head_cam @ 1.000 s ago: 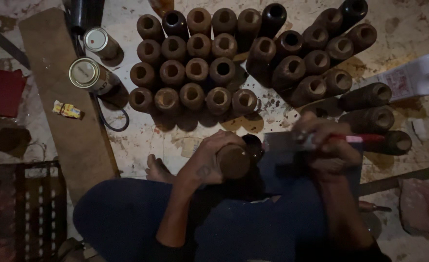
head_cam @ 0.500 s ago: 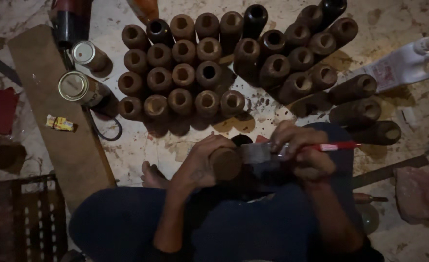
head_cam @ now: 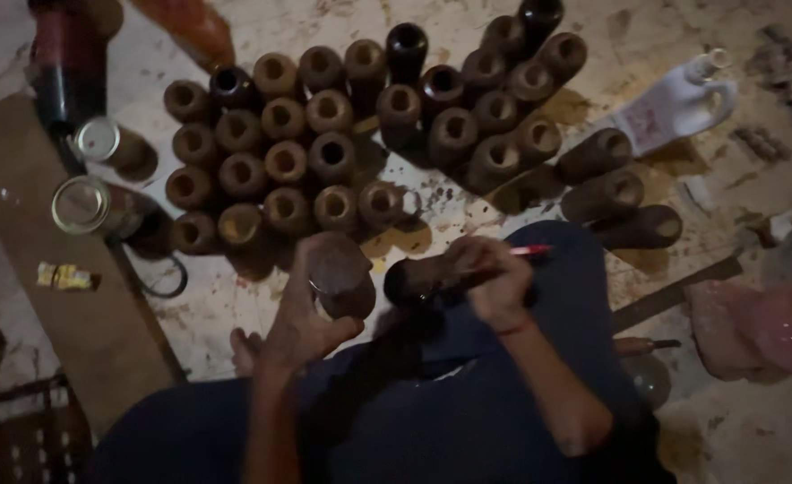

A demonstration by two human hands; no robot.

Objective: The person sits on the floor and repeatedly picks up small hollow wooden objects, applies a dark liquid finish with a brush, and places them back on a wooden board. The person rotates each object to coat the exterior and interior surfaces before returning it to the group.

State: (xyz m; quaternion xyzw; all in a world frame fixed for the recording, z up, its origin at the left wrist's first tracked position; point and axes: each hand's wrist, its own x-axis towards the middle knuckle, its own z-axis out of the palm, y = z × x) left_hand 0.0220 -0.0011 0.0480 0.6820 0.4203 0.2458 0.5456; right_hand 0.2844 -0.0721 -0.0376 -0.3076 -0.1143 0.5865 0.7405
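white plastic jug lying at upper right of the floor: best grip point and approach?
Likely the white jug is best taken by its loop handle near the capped neck, which points up-right. It lies on its side with bare floor to its right, so come from the right; brown tubes crowd its left.

1. The left hand (head_cam: 311,309) is seen raised in front of the body, its fingers curled shut around a brown cylinder (head_cam: 340,273), the forearm rising bare from the lower edge of the view.
2. The right hand (head_cam: 495,282) is held just beside it, clenched around a dark tube (head_cam: 418,280) and a red pen (head_cam: 530,251), with the wrist bent inward.
3. Both knees are spread apart, and bare toes are glimpsed below the left wrist.
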